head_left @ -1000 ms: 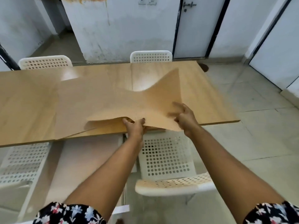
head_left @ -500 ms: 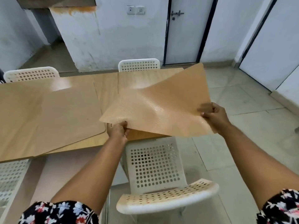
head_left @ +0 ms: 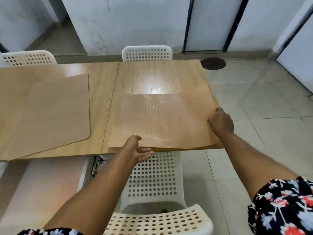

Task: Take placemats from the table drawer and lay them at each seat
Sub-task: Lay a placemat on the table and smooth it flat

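A tan textured placemat [head_left: 157,119] lies flat on the right section of the wooden table [head_left: 101,92], in front of the near white chair [head_left: 154,180]. My left hand [head_left: 138,150] is at the mat's front edge, thumb on top and fingers spread loosely below the table edge. At the mat's right edge, my right hand [head_left: 221,121] has its fingers curled over the border. A second placemat [head_left: 44,112] lies flat on the left section.
An open drawer [head_left: 42,192] with a metal rail juts out under the table at lower left. White perforated chairs stand at the far side [head_left: 147,53] and far left [head_left: 28,57]. A round floor drain cover [head_left: 213,63] sits past the table's right corner.
The placemat, held up in the air by both hands before, has come down flat on the table's right section. My left hand has loosened at the front edge.
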